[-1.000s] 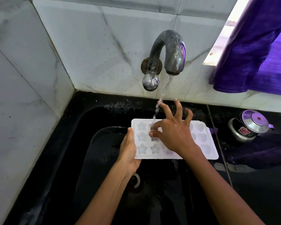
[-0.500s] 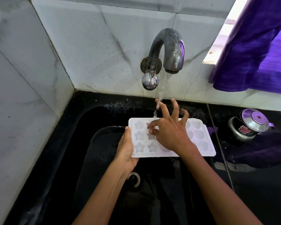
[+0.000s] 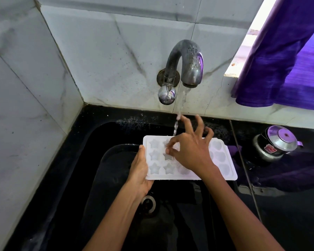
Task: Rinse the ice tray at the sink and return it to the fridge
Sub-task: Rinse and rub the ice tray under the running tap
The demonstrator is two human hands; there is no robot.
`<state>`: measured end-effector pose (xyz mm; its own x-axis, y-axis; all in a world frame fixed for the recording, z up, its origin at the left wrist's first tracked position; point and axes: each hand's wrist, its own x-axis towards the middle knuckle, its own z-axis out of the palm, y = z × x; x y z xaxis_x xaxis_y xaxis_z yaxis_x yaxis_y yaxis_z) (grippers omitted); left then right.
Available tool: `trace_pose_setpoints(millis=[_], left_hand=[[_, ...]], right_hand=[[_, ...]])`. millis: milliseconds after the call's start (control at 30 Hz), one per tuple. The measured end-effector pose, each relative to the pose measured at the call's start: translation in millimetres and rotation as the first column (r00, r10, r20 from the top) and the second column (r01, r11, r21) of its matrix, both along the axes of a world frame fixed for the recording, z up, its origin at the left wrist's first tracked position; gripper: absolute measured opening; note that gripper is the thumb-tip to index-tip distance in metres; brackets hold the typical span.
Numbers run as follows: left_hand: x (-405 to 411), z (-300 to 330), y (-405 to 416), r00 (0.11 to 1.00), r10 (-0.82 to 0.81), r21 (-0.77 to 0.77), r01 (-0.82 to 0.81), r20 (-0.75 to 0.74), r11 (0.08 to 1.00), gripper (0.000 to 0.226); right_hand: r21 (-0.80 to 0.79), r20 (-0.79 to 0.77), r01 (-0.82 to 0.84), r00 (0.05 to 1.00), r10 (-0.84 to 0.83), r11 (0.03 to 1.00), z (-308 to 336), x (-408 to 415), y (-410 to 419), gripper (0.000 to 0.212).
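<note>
Head view, looking down over both forearms into a black sink (image 3: 105, 160). Right fingers (image 3: 170, 142) bent, index tip and thumb tip dipped into star-shaped cells near the tray's middle, the other three splayed upward and apart toward the water stream (image 3: 179, 113). Right hand (image 3: 190, 151) laid over the centre of the ice tray (image 3: 223, 171), touching it from above without gripping it. Left fingers hidden beneath the tray; left thumb lying along the tray's left rim, so left hand (image 3: 140, 171) clamped on that edge, carrying it. Ice tray white, roughly level, held above the sink basin, star cells on its left part, rounder cells on its right part, some covered by the right hand. Water falling from the curved metal tap (image 3: 186, 64) onto the far edge of the tray, just beside the raised fingers. Round tap knob (image 3: 167, 95) below the wall mount. Drain (image 3: 149, 203) visible under the left wrist. Grey marble-look wall tiles (image 3: 98, 51) behind and to the left. On the black counter (image 3: 288, 214) to the right, well apart from the tray, a small metal pot with lid (image 3: 275, 142). Purple curtain (image 3: 288, 60) hanging at upper right beside a bright window ledge.
</note>
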<state>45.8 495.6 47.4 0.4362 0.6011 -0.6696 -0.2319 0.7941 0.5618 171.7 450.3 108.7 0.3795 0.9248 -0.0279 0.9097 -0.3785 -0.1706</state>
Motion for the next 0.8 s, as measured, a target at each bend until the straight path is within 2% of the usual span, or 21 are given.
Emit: trace_pose_setpoints(millis=[67, 133, 200, 267, 333, 500, 667, 800], left_hand=[[0, 0, -1, 0.999, 0.034, -0.005, -0.034, -0.013, 0.999, 0.052], [1, 2, 2, 0.998, 0.059, 0.003, -0.059, -0.008, 0.998, 0.051], [2, 4, 7, 0.997, 0.08, 0.001, -0.08, 0.011, 0.997, 0.053], [2, 4, 12, 0.996, 0.078, 0.005, -0.079, 0.029, 0.997, 0.056], [3, 3, 15, 0.997, 0.068, 0.016, -0.068, 0.033, 0.998, 0.058], [6, -4, 18, 0.999, 0.04, 0.037, -0.041, 0.008, 0.998, 0.058], [9, -7, 19, 0.999, 0.051, 0.054, -0.051, 0.015, 0.997, 0.055], [14, -6, 19, 0.998, 0.046, 0.02, -0.047, 0.034, 0.999, 0.056]], right_hand=[[0.144, -0.048, 0.087, 0.996, -0.08, 0.986, -1, -1, -4, 0.016], [0.186, -0.076, 0.082, 0.995, -0.069, 0.979, -5, -3, -8, 0.015], [0.13, -0.091, 0.01, 0.996, 0.002, 0.991, -8, -7, -11, 0.02], [0.019, -0.1, -0.051, 0.994, 0.053, 0.999, -11, -11, -13, 0.034], [-0.027, -0.065, -0.083, 0.995, 0.081, 0.996, -13, -12, -13, 0.039], [0.126, 0.076, -0.097, 0.993, 0.088, 0.987, -18, -9, -7, 0.018], [0.2, 0.022, -0.026, 1.0, 0.022, 0.979, -21, -5, -8, 0.022], [0.014, 0.031, -0.091, 0.995, 0.09, 0.996, -21, -1, -9, 0.028]])
